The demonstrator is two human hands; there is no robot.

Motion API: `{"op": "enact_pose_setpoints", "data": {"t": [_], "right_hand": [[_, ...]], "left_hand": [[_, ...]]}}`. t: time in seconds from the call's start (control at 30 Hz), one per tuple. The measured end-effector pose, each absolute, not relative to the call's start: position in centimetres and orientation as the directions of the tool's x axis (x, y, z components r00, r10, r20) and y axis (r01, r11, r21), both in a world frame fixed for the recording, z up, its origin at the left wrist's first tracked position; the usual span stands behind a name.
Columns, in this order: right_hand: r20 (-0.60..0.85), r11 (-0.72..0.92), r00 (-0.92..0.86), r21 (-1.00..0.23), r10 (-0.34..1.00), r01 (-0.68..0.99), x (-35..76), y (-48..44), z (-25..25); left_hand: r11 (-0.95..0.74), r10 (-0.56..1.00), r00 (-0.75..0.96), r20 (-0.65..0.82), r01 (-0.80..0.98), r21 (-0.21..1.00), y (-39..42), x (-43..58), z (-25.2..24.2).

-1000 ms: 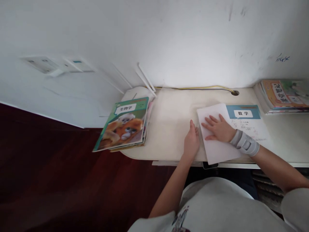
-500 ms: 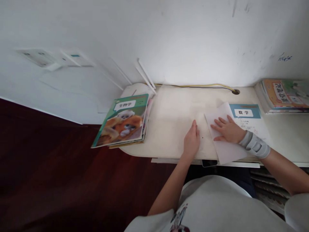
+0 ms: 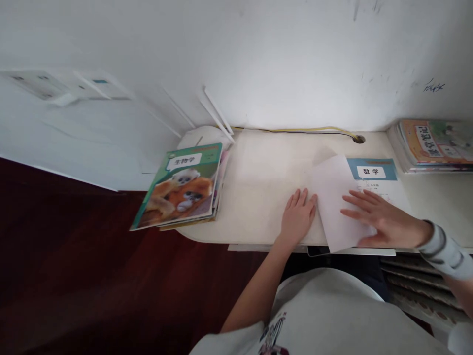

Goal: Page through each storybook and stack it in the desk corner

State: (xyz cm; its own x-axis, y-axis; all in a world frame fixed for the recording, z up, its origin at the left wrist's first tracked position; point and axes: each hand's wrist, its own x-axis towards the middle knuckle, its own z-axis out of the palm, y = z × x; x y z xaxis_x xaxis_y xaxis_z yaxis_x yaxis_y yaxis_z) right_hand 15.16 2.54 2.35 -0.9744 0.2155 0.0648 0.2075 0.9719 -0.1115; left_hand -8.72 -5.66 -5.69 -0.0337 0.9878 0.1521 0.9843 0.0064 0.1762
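Note:
My left hand (image 3: 298,214) lies flat on the white desk, fingers stretched, with its fingertips beside the edge of a white sheet of paper (image 3: 334,197). That sheet overlaps the left part of a textbook (image 3: 373,172) with a blue band and Chinese lettering on its cover. Over the lower part of the book and the paper's right side is my right hand (image 3: 384,222), fingers spread and slightly blurred. Whether it touches the paper, I cannot tell. A grey wristband (image 3: 441,246) goes round the right wrist.
A stack of books topped by a green one with monkeys (image 3: 181,190) overhangs the desk's left end. More books (image 3: 436,143) are piled at the back right. A yellow cable (image 3: 314,129) runs along the wall to a desk hole (image 3: 359,139). A dark device (image 3: 318,251) shows under the front edge.
My right hand has slid off the paper's middle toward the lower right. My left hand has turned from standing on its edge to lying palm down. The view has shifted slightly.

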Motion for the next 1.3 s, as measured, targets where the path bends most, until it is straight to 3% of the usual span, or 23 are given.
{"op": "enact_pose_setpoints", "data": {"t": [0.1, 0.2, 0.5, 0.67, 0.9, 0.97, 1.13, 1.3], "right_hand": [[-0.014, 0.979, -0.979, -0.037, 0.202, 0.202, 16.6, 0.7, 1.7], [0.016, 0.962, -0.964, 0.050, 0.267, 0.267, 15.2, -0.5, 0.2], [0.134, 0.879, -0.893, 0.163, 0.430, 0.448, 8.2, -2.8, -0.7], [0.135, 0.841, -0.867, 0.214, 0.479, 0.498, 7.8, -3.3, -1.3], [0.193, 0.772, -0.804, 0.225, 0.563, 0.594, 7.6, -3.8, -1.7], [0.206, 0.785, -0.818, 0.232, 0.538, 0.574, 7.4, -3.8, -1.6], [0.180, 0.909, -0.936, 0.240, 0.302, 0.340, 7.0, -4.3, -2.0], [0.182, 0.867, -0.906, 0.268, 0.382, 0.420, 6.8, -5.1, -2.8]], "left_hand": [[-0.002, 0.987, -0.029, 0.160, 0.981, 0.193, -5.7, -8.7, -5.7], [-0.002, 0.985, -0.040, 0.169, 0.970, 0.242, -5.8, -8.8, -5.8], [0.002, 0.974, -0.130, 0.185, 0.823, 0.567, -6.7, -9.6, -5.3], [0.003, 0.989, -0.087, 0.123, 0.825, 0.564, -7.5, -9.5, -5.1], [0.053, 0.979, -0.155, 0.132, 0.821, 0.569, -8.5, -9.3, -4.7], [0.039, 0.984, -0.128, 0.124, 0.835, 0.549, -8.7, -9.1, -4.5], [0.029, 0.988, -0.110, 0.105, 0.815, 0.579, -8.8, -9.1, -4.3], [0.023, 0.991, -0.100, 0.094, 0.795, 0.607, -8.9, -9.1, -3.8]]}}
